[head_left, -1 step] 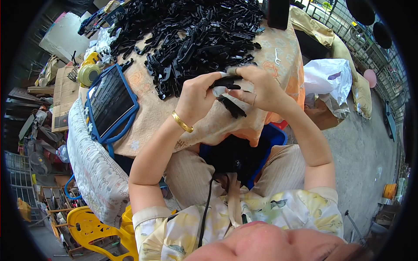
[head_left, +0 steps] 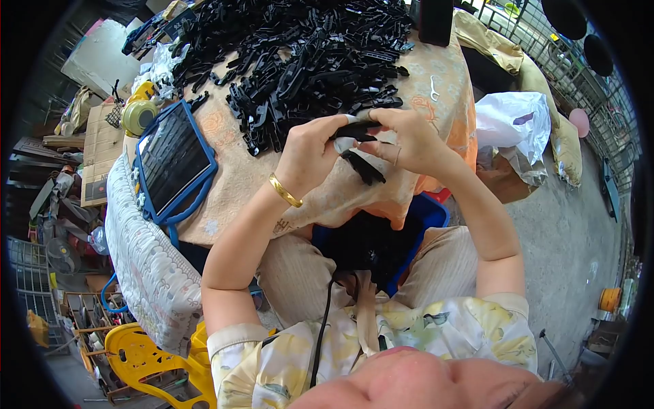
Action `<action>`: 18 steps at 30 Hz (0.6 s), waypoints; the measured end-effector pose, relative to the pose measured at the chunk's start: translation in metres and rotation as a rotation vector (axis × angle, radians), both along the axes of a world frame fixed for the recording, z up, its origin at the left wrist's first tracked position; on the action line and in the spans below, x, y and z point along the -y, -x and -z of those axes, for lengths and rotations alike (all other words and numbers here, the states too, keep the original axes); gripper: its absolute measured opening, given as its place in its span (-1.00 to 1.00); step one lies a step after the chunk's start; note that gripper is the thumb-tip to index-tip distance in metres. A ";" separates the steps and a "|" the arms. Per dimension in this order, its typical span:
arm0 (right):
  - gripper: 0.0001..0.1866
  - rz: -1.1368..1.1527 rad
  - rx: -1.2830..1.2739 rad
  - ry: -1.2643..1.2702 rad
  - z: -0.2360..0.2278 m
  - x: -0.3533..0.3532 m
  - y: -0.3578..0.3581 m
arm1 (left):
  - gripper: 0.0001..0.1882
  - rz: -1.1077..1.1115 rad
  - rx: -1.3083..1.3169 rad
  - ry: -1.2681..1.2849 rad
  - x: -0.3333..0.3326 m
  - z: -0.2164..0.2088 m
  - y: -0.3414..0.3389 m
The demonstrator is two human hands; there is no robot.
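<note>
Both hands meet over the near part of the cloth-covered table (head_left: 225,129). My left hand (head_left: 308,151), with a gold bangle at its wrist and white coverings on the fingertips, pinches a small black plastic part (head_left: 355,129). From the right, my right hand (head_left: 413,142) grips the same part, its thumb and forefinger closed around the far end. Just below the fingers is another black piece (head_left: 364,168); whether it joins the held part I cannot tell. Beyond my hands spreads a big pile of similar black plastic parts (head_left: 306,75).
A blue-framed dark tablet-like panel (head_left: 178,160) lies at the table's left. Between my knees stands a blue bin (head_left: 436,213) with dark contents. White plastic bags (head_left: 514,126) sit to the right. A yellow chair (head_left: 146,358) stands at lower left. A white hook-shaped piece (head_left: 434,88) lies on the cloth.
My right hand's fingers have shifted very slightly around the black part. Everything else looks the same.
</note>
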State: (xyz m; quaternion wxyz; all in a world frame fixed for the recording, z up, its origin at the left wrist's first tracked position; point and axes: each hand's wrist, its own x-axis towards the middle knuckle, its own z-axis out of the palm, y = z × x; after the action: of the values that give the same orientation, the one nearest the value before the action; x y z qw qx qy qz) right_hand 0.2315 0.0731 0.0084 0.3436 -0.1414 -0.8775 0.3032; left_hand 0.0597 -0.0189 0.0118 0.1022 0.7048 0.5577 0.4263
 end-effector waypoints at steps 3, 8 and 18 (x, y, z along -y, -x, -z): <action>-0.74 0.029 0.025 -0.095 -0.004 0.003 -0.005 | -0.72 0.007 -0.041 -0.065 0.001 0.001 -0.002; -0.77 0.051 -0.025 -0.202 -0.001 0.005 -0.004 | -0.72 0.005 -0.049 -0.095 0.002 0.001 -0.001; -0.74 0.077 0.070 -0.150 0.001 0.005 -0.005 | -0.64 0.085 0.004 0.206 -0.007 0.003 0.015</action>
State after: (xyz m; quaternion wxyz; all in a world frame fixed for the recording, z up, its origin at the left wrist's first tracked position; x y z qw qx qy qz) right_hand 0.2362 0.0683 0.0072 0.3338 -0.1592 -0.9032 0.2180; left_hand 0.0447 -0.0124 0.0087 0.1933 0.7128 0.5679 0.3635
